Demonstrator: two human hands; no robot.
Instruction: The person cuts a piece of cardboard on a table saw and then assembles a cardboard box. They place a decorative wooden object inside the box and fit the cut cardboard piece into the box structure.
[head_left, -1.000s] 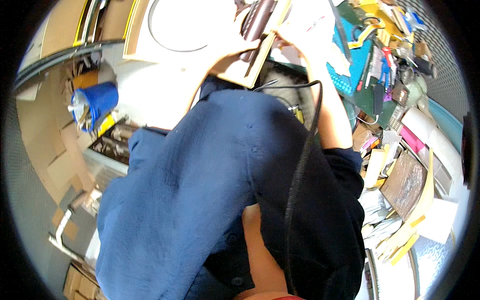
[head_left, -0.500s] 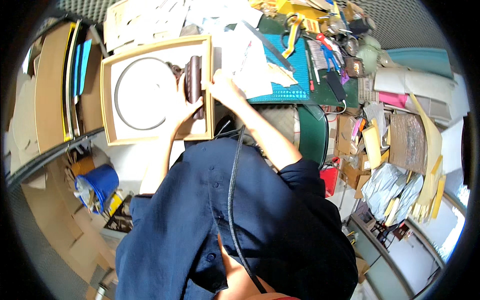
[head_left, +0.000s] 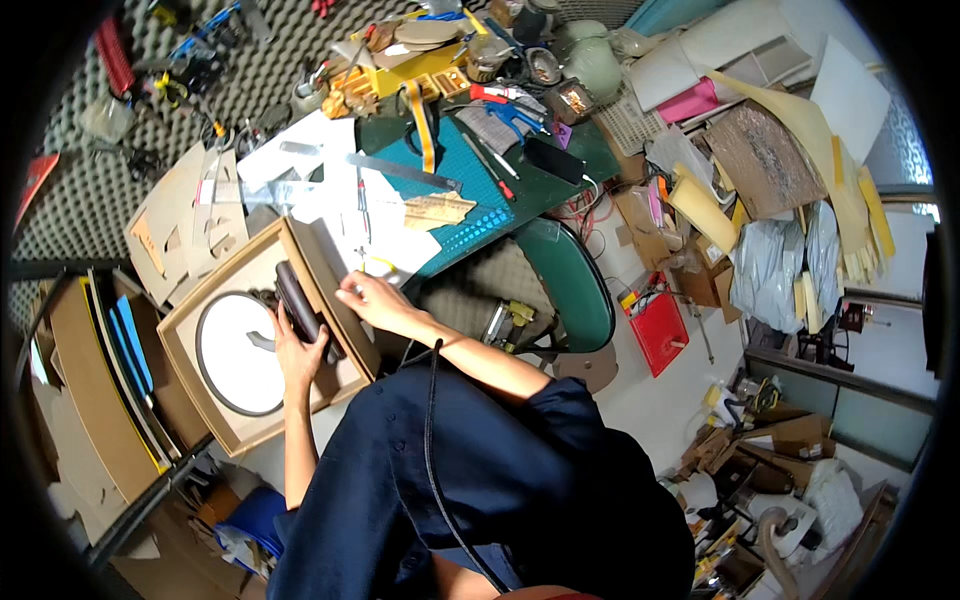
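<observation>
A shallow tan box (head_left: pixel 172 345) lies at the left, tilted in the view. Inside it are a white disc (head_left: pixel 235 365) with a dark rim and a long dark brown roll-shaped piece (head_left: pixel 296 300) along the right wall. My left hand (head_left: pixel 296 352) reaches into the box and grips the lower part of that brown piece, thumb across it and fingers on its left side. Just outside the right wall, my right hand (head_left: pixel 374 302) hovers with bent fingers drawn together. Whatever is between those fingertips is too small to make out.
Beyond the box lie white paper, a clear ruler (head_left: pixel 255 193) and a metal ruler (head_left: pixel 385 168). Scissors (head_left: pixel 420 125) and a black phone (head_left: pixel 553 160) rest around the teal cutting mat (head_left: pixel 478 215). A green chair (head_left: pixel 575 290) stands right of my arm; a blue bin (head_left: pixel 250 525) is lower left.
The whole view has turned, so the box now appears slanted and lower. My right hand has come slightly away from the box's right wall. My left hand stays at the brown piece.
</observation>
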